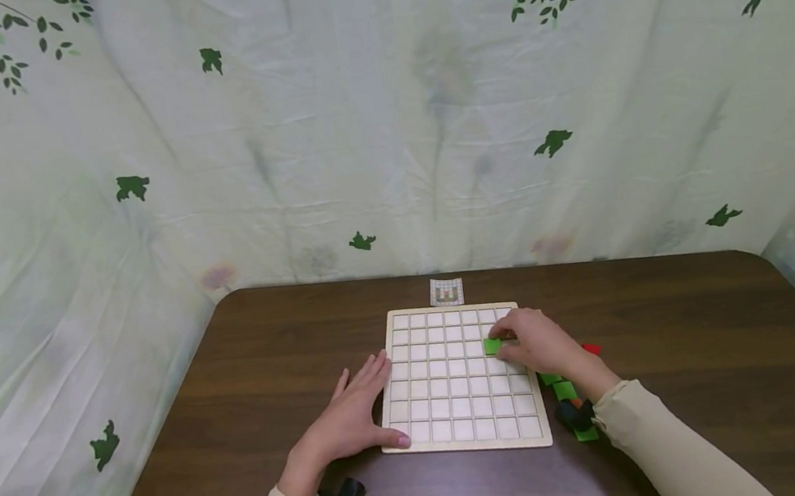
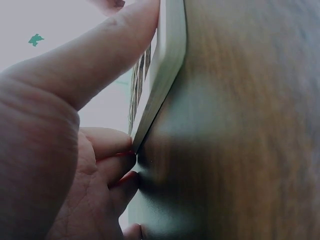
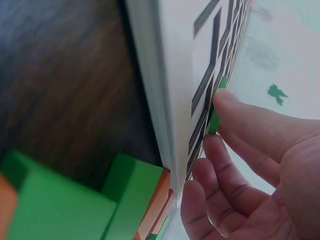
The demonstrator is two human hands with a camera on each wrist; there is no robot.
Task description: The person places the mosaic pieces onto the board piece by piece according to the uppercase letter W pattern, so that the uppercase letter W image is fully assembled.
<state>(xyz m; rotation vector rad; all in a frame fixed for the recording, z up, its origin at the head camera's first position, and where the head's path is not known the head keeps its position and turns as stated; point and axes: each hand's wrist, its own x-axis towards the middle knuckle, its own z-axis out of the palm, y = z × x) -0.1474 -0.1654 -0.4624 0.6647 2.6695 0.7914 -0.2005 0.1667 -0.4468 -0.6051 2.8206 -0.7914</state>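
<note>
A pale wooden grid board [image 1: 466, 443] with white squares lies on the table. My left hand [image 1: 347, 419] rests against its left side, fingers outstretched along the edge and thumb on the near left corner; the left wrist view shows the thumb [image 2: 115, 45] over the rim. Near the board's upper right, my right hand [image 1: 539, 342] pinches a small green square tile [image 1: 492, 346] between thumb and fingers. In the right wrist view that tile [image 3: 216, 110] is seen edge-on, close over the grid, with the other fingers loosely bent below it.
Several green tiles [image 1: 565, 390] lie along the board's right side, partly hidden by my right forearm, with orange showing among them. A red tile [image 1: 592, 348] is just beyond the wrist. A small printed pattern card [image 1: 446, 292] lies behind the board on the brown table [image 1: 289, 336].
</note>
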